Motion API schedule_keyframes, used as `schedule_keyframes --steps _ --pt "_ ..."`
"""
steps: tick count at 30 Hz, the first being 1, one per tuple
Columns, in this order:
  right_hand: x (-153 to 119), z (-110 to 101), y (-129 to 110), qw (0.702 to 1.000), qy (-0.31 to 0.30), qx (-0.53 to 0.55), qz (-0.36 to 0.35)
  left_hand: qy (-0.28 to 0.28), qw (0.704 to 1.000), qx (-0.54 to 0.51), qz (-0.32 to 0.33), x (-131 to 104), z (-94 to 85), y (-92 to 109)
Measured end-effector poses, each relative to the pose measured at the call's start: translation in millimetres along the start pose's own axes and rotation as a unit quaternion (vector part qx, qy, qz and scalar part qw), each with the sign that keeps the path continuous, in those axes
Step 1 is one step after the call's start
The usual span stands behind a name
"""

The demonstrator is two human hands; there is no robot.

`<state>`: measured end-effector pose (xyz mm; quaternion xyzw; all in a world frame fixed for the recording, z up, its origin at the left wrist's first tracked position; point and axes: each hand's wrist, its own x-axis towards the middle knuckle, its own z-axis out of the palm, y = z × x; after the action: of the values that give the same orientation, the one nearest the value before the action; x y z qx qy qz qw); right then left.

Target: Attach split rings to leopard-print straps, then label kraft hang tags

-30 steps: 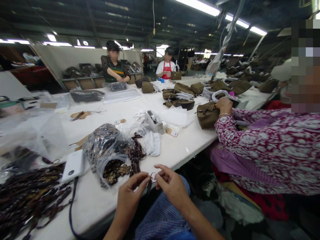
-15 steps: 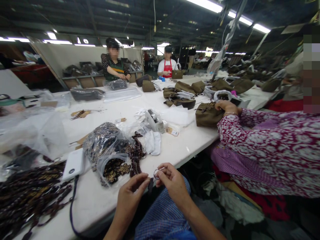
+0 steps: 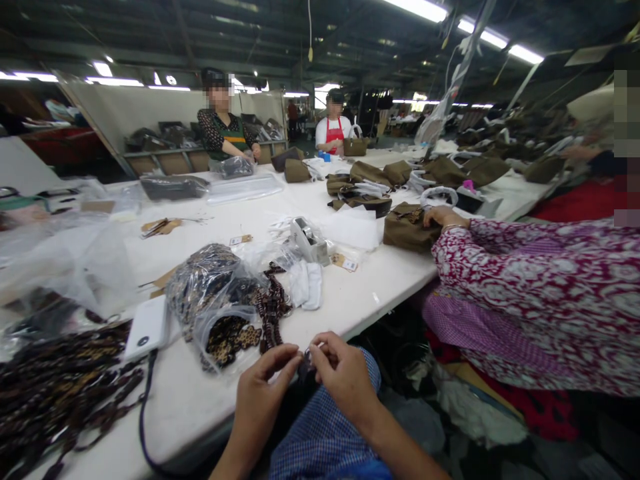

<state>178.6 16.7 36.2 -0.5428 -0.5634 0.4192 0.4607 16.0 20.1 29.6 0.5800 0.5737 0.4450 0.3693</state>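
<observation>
At the long white table's (image 3: 350, 287) near edge, the person's left hand (image 3: 263, 387) pinches a small, dark, flat strip (image 3: 303, 371); beside it, the right hand (image 3: 345, 373) grips a mostly hidden silver ring (image 3: 307, 350).

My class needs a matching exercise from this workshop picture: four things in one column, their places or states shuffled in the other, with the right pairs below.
Things
1. small dark flat strip
2. white rectangular device
3. bulging clear plastic bag
4. brown handbag

Places or states
A. holds tan-and-dark patterned pieces
B. at a co-worker's hand
C. between the left hand and the right hand
D. has a black cable running from it

Right pairs
1-C, 2-D, 3-A, 4-B
</observation>
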Motion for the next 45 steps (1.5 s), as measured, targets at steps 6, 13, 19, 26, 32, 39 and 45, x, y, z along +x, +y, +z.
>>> schedule_keyframes --steps 6,13,19,26,32,39,45 --pt "0.0 0.8 -1.0 0.997 -0.009 0.057 0.055 0.014 0.994 0.039 0.104 -4.3 -1.9 1.3" --pt "1.4 0.0 4.0 0.979 -0.058 0.156 0.118 -0.032 0.991 0.031 0.124 -4.1 -8.0 1.2" --pt "-0.6 -1.6 4.4 0.973 -0.097 0.164 0.127 -0.041 0.997 -0.026 0.066 -4.3 -5.3 -0.2" --pt "-13.5 7.9 8.2 0.996 -0.032 0.065 0.046 -0.005 0.993 -0.095 -0.076 -8.0 4.0 -6.1" --pt "-21.6 11.1 14.0 0.998 -0.048 -0.020 -0.019 -0.002 0.977 -0.171 -0.127 -12.5 17.6 -9.5" --pt "-9.8 3.9 20.5 0.983 0.002 0.155 0.095 0.037 0.996 -0.050 -0.068 8.8 -19.5 -19.2" --pt "-6.8 2.3 23.7 0.978 0.010 0.184 0.099 0.007 0.958 0.250 0.139 24.4 -50.0 -46.7"
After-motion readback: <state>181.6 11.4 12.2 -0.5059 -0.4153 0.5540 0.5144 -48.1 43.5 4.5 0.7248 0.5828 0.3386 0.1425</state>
